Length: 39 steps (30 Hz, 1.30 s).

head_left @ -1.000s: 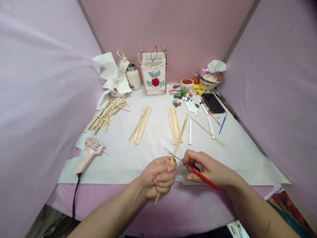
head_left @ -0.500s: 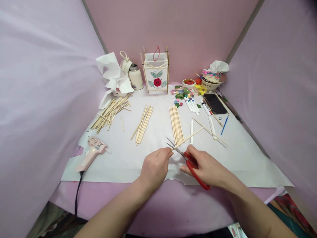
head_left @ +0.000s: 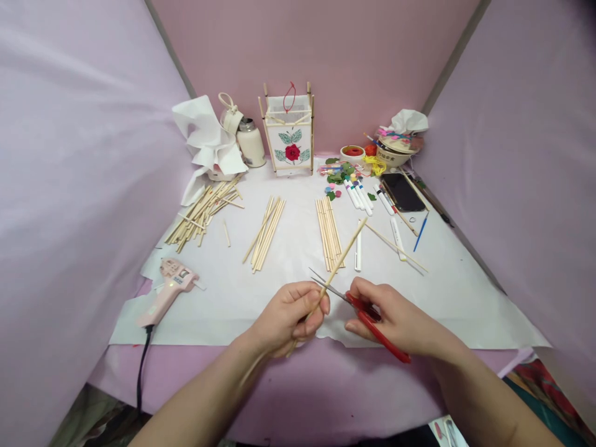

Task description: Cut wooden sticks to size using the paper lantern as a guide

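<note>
My left hand (head_left: 291,313) is closed around a thin wooden stick (head_left: 343,252) that slants up and to the right over the white paper. My right hand (head_left: 395,318) grips red-handled scissors (head_left: 361,307), whose open blades sit around the stick just above my left fingers. Both hands hover near the front edge of the paper (head_left: 261,292).
Bundles of wooden sticks (head_left: 266,233) (head_left: 328,233) and a loose pile (head_left: 200,214) lie on the paper. A pink glue gun (head_left: 167,288) rests at left. A paper lantern (head_left: 288,131), a bottle (head_left: 251,144), markers (head_left: 358,197), a phone (head_left: 401,191) and bowls (head_left: 393,152) stand behind.
The stick swung from steep to flatter and back to a steeper slant, and slid through my left fist. The scissors stayed at the stick with blades open.
</note>
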### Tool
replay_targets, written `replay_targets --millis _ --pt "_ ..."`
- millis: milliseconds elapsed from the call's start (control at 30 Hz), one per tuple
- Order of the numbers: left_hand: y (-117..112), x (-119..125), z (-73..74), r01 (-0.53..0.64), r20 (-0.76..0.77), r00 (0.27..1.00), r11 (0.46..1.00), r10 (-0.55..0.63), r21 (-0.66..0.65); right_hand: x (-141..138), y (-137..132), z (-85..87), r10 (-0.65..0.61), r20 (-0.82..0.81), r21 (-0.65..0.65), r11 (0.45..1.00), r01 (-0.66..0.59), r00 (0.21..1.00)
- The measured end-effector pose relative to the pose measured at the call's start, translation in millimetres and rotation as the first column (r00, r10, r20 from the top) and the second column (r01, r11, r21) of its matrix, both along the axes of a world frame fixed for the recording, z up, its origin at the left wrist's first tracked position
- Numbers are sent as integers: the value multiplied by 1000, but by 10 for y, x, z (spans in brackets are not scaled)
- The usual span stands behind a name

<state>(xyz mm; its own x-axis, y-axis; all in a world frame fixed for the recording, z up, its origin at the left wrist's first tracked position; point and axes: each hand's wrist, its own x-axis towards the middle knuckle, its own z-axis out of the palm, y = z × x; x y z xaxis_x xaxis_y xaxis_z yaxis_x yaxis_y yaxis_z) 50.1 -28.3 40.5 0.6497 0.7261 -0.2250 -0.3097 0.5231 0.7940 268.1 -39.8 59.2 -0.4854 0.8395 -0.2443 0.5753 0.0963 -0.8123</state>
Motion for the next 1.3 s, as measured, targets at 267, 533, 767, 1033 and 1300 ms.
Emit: replay_targets --millis 267,533,767,1033,1300 --pt "-166 11 -95 355 440 878 875 -190 -331 25 -34 -55 146 -133 83 987 -136 980" --pt "52 -153 -45 -8 250 967 988 46 -153 266 50 -41 -81 -13 171 982 82 997" --pt "219 -88 9 -219 -337 902 959 270 183 1185 178 -103 -756 426 461 654 600 497" --pt "192 -109 -41 -105 -584 751 929 308 356 1656 232 -542 -710 569 564 705 431 416" --pt "146 -88 -109 199 -692 492 706 528 680 665 83 -170 -674 91 911 353 211 733"
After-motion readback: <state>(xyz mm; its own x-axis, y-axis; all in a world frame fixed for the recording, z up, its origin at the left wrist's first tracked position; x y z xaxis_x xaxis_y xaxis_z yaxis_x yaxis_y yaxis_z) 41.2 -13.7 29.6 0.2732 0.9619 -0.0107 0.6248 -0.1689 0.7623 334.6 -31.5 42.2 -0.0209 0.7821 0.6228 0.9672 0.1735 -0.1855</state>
